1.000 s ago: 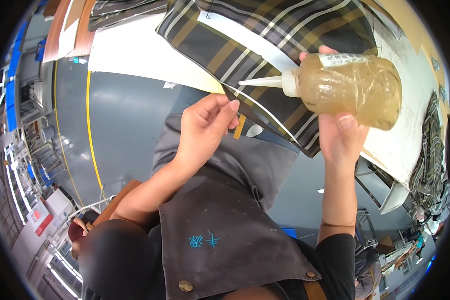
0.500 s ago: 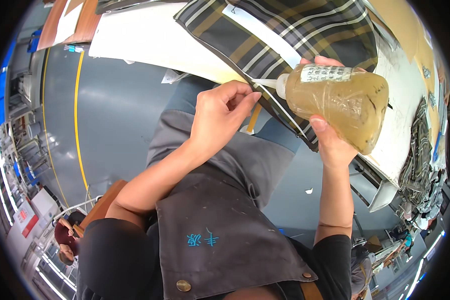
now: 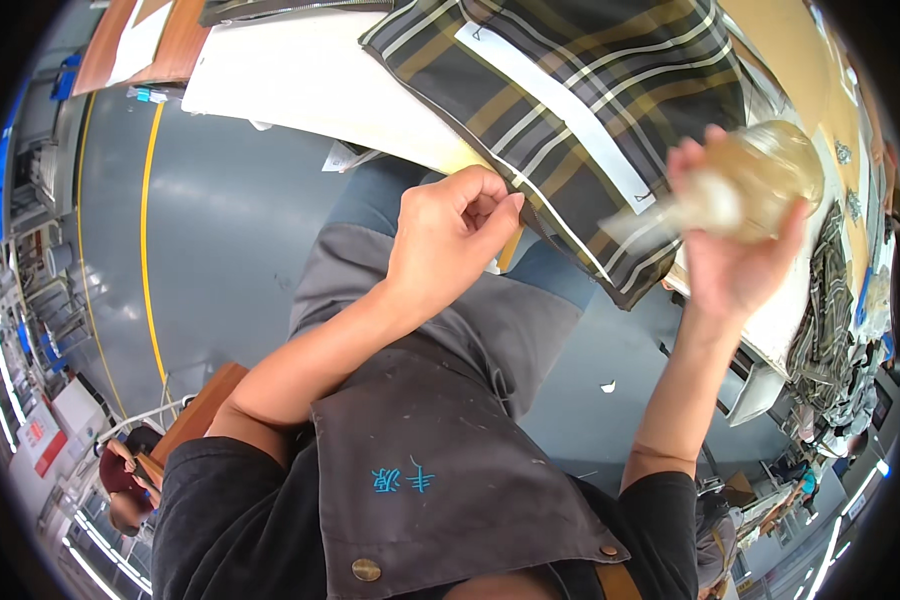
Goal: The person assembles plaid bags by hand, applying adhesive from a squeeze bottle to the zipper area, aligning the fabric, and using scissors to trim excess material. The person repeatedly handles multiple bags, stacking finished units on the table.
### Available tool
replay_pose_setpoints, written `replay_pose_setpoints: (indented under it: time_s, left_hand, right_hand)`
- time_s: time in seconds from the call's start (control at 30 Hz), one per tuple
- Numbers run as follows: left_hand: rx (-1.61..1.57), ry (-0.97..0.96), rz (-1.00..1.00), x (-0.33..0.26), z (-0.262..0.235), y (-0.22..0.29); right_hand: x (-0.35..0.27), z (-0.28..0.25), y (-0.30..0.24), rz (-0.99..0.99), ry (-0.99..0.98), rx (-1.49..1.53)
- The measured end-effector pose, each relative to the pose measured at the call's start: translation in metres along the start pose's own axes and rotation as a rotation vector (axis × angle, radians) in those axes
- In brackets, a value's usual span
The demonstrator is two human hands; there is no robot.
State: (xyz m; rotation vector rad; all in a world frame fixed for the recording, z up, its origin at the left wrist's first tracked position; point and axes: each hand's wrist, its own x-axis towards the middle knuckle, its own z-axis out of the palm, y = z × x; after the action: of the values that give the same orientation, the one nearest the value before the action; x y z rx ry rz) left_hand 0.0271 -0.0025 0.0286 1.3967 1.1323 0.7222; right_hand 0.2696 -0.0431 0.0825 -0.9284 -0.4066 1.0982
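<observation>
A dark plaid fabric panel (image 3: 570,80) lies over the table edge, with a white strip (image 3: 560,115) on top and a thin white line along its near border. My left hand (image 3: 455,220) pinches that near border between thumb and bent fingers. To the right, my right hand (image 3: 735,240) grips a clear squeeze bottle (image 3: 770,185) of yellowish liquid. The bottle is tilted, its pale nozzle pointing left and down above the panel's right part, apart from the cloth. Motion blurs bottle and nozzle.
A white sheet (image 3: 290,80) covers the table left of the panel. Folded plaid pieces (image 3: 825,310) hang at the right edge. Brown board (image 3: 775,50) lies at the far right. Another person (image 3: 125,485) sits at the lower left, well away from my hands.
My right hand has carried the bottle right, and its nozzle has left the panel's border near my left fingers. The left hand has barely moved. More of the white strip shows.
</observation>
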Motion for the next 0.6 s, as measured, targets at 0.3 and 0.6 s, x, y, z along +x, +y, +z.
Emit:
replay_pose_setpoints:
  time_s: [0.3, 0.6]
  left_hand:
    - [-0.202, 0.001, -0.015, 0.006, -0.035, 0.022]
    - [-0.442, -0.090, 0.054, 0.014, -0.037, 0.035]
  right_hand:
    - [0.020, -0.185, -0.099, 0.200, 0.524, -1.930]
    - [0.071, 0.001, -0.029, -0.802, 0.007, -1.635]
